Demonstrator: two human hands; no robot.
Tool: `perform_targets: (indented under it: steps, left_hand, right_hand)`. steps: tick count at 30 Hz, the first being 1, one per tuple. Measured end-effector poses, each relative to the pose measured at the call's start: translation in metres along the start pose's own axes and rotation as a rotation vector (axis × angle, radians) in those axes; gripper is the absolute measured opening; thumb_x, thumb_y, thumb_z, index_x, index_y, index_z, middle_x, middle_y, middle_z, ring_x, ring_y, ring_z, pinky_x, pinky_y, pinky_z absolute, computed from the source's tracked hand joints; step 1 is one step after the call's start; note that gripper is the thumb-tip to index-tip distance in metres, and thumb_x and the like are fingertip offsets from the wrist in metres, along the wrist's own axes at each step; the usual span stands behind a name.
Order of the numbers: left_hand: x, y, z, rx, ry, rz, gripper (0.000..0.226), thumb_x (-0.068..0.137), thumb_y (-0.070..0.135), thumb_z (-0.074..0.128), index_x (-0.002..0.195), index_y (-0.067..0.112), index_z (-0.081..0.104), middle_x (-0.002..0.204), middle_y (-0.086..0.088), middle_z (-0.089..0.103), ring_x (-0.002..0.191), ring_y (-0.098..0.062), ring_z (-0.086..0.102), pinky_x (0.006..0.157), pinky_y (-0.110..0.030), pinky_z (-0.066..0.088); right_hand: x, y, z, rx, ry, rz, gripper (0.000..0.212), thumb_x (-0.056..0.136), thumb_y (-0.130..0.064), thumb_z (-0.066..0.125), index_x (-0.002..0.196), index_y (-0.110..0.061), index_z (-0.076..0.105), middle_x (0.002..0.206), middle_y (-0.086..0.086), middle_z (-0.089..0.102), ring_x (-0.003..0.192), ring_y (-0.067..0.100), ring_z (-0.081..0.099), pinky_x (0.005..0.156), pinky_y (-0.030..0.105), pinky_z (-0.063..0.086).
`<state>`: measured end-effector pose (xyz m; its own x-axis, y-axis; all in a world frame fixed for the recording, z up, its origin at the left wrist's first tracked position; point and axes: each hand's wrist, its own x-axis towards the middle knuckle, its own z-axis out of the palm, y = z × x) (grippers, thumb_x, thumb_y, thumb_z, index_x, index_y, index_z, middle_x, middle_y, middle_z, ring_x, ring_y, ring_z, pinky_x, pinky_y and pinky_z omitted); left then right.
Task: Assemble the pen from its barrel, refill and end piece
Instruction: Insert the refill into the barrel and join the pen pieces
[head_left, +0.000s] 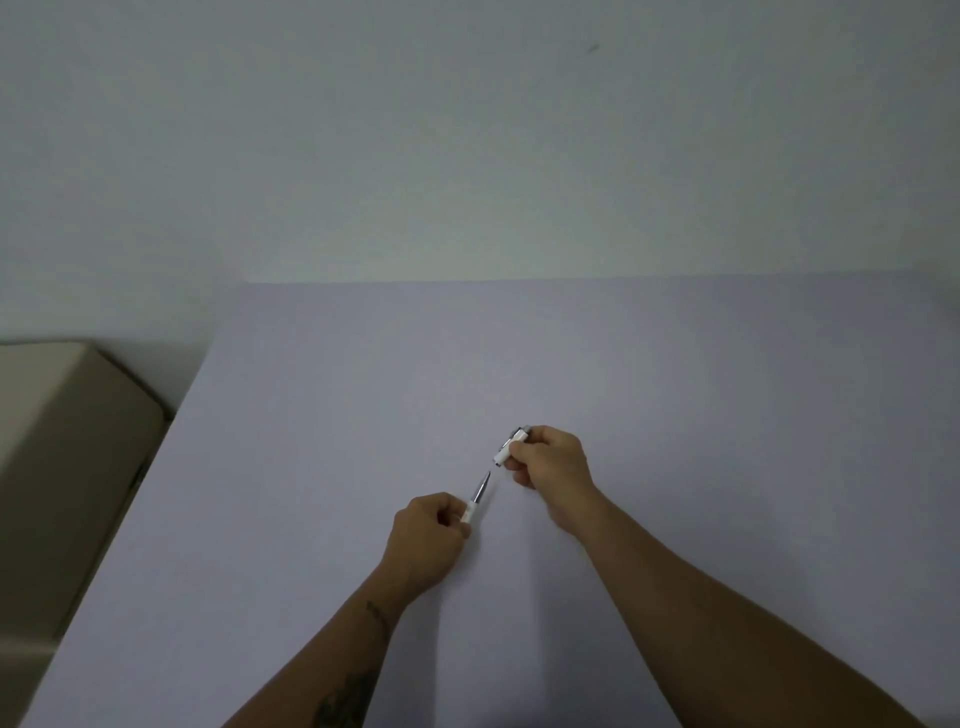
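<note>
My left hand (428, 540) grips a white pen part with a grey metal refill (479, 491) sticking out of it, pointing up and to the right. My right hand (550, 462) pinches a short white barrel piece (508, 451) with a silver clip and a silver end. The refill's tip sits just below the open lower end of the barrel piece, a small gap apart. Both pieces line up along one slanted line above the pale table (675, 389).
A beige cardboard box (67, 441) stands beside the table's left edge. A plain wall (467, 156) rises behind the table's far edge. Both of my forearms reach in from the bottom of the view.
</note>
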<state>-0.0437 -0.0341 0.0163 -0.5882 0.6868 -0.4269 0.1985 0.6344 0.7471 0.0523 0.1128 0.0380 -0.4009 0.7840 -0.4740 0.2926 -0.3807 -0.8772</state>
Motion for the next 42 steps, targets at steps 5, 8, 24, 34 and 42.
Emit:
perform_targets:
  steps: [5,8,24,34,42]
  left_hand:
    - [-0.004,0.003,0.002,0.007,0.005,0.029,0.011,0.081,0.013,0.064,0.081,0.022,0.071,0.081,-0.008,0.071,0.065,-0.016,0.059,0.07,-0.036,0.057]
    - [-0.006,0.008,0.003,-0.013,0.028,0.049,0.01,0.08,0.013,0.066,0.076,0.021,0.071,0.075,-0.008,0.071,0.06,-0.016,0.057,0.066,-0.038,0.057]
    - [-0.011,0.017,0.007,-0.103,0.082,0.076,0.01,0.078,0.009,0.075,0.074,0.017,0.07,0.067,-0.001,0.066,0.056,-0.014,0.058,0.059,-0.03,0.054]
    - [-0.004,-0.006,0.025,0.206,0.082,0.207,0.033,0.088,0.033,0.062,0.119,0.021,0.061,0.113,0.003,0.064,0.099,-0.018,0.062,0.089,-0.031,0.053]
    - [0.02,-0.032,0.018,0.918,-0.114,0.102,0.112,0.074,0.075,0.049,0.152,0.025,-0.014,0.159,-0.015,-0.024,0.146,-0.04,-0.018,0.114,-0.065,0.003]
  right_hand:
    - [-0.009,0.0,-0.002,-0.052,-0.058,0.003,0.017,0.079,0.003,0.06,0.074,-0.009,0.071,0.066,0.002,0.076,0.062,0.012,0.066,0.059,0.024,0.054]
    - [-0.017,0.005,0.0,-0.102,-0.105,0.004,0.017,0.08,0.002,0.061,0.074,-0.01,0.071,0.066,0.001,0.076,0.062,0.013,0.067,0.058,0.024,0.053]
    - [-0.03,0.012,0.0,-0.303,-0.132,0.006,0.009,0.08,-0.014,0.068,0.085,-0.012,0.075,0.084,0.006,0.075,0.071,0.014,0.066,0.065,0.03,0.051]
    - [-0.021,0.019,-0.015,-0.354,0.029,-0.002,0.007,0.082,-0.011,0.053,0.079,-0.008,0.059,0.073,0.007,0.063,0.073,0.029,0.068,0.064,0.037,0.053]
    - [-0.016,0.037,-0.027,-0.843,0.124,-0.064,0.003,0.084,-0.021,0.058,0.086,-0.019,0.057,0.089,0.004,0.066,0.078,0.024,0.064,0.064,0.029,0.047]
